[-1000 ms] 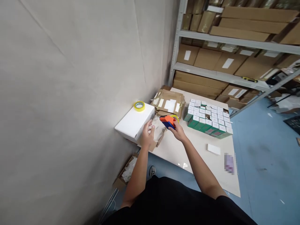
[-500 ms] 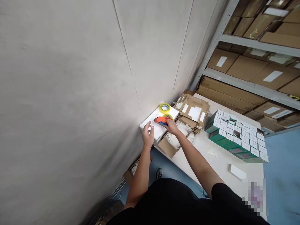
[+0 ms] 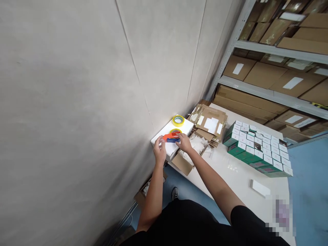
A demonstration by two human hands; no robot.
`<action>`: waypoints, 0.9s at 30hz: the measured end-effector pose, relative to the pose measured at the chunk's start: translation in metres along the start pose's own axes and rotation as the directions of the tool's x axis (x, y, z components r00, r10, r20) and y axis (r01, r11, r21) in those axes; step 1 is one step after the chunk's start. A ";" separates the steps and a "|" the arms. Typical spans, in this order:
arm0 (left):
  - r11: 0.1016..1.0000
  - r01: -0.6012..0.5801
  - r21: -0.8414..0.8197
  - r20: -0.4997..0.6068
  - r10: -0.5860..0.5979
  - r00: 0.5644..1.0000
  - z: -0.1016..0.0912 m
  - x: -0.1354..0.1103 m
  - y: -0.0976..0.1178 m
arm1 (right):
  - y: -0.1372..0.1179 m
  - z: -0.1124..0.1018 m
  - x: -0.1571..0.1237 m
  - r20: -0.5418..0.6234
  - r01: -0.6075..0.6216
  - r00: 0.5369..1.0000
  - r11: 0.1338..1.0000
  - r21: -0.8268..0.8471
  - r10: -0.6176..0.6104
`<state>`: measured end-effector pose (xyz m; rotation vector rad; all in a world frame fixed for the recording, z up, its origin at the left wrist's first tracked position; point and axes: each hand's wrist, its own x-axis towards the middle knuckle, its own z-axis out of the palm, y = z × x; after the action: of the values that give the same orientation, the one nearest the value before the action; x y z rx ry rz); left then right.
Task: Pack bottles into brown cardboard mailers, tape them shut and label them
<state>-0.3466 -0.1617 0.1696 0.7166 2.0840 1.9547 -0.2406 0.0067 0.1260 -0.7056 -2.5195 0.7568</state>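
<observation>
A tape dispenser [image 3: 167,137] with orange, blue and red parts is held level over a white box [image 3: 169,147] against the wall. My right hand [image 3: 183,142] grips its red and blue handle end. The fingertips and thumb of my left hand [image 3: 160,150] close around its orange front end; the exact contact is small in view. Just behind the dispenser shows a yellow tape roll [image 3: 176,131], partly covered; whether it is mounted in the dispenser is unclear. Another yellow tape roll [image 3: 178,120] lies on the far part of the box.
An open carton [image 3: 183,164] of crumpled white paper stands beside the box. Flattened cardboard [image 3: 211,119] is stacked behind it. Rows of green-and-white boxes [image 3: 258,150] and a small white box [image 3: 260,188] are on the table [image 3: 225,171]. Shelves [image 3: 256,92] hold cartons.
My right hand has brought the tape dispenser left and slightly down, turning it flatter. My left hand, earlier apart from it with fingers spread, now meets its front end.
</observation>
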 end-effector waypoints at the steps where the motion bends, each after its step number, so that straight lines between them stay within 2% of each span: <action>1: 1.000 0.001 -0.003 0.013 -0.001 1.000 0.007 -0.001 0.001 | 0.001 -0.010 -0.009 -0.040 0.016 0.999 0.999 0.051 -0.014; 4: 1.000 -0.019 -0.006 0.092 0.019 0.996 0.035 -0.008 0.008 | 0.011 -0.046 -0.043 -0.191 0.006 0.981 0.984 0.179 0.029; 7: 0.998 -0.054 -0.035 0.261 0.061 0.963 0.075 -0.021 0.018 | 0.030 -0.089 -0.085 -0.324 -0.085 0.932 0.968 0.235 0.161; 11: 0.995 -0.059 -0.078 0.506 0.091 0.858 0.144 -0.056 0.035 | 0.068 -0.154 -0.154 -0.460 -0.209 0.827 0.937 0.280 0.322; 16: 0.990 -0.088 -0.107 0.678 0.138 0.722 0.238 -0.125 0.066 | 0.113 -0.226 -0.254 -0.566 -0.321 0.669 0.874 0.364 0.482; 19: 0.985 -0.106 -0.138 0.750 0.174 0.638 0.285 -0.170 0.087 | 0.133 -0.257 -0.310 -0.593 -0.351 0.595 0.839 0.415 0.542; 21: 0.979 -0.129 -0.157 0.783 0.203 0.588 0.310 -0.200 0.101 | 0.142 -0.273 -0.342 -0.610 -0.356 0.554 0.824 0.441 0.567; 24: 0.971 -0.162 -0.178 0.817 0.237 0.526 0.337 -0.239 0.116 | 0.153 -0.294 -0.381 -0.630 -0.353 0.499 0.803 0.480 0.596; 27: 0.969 -0.170 -0.179 0.838 0.241 0.490 0.355 -0.269 0.125 | 0.160 -0.310 -0.407 -0.636 -0.336 0.458 0.783 0.524 0.622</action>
<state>0.0750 0.0265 0.2046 1.5805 1.3059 1.2579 0.2936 0.0098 0.1712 -1.3243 -1.3136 0.7762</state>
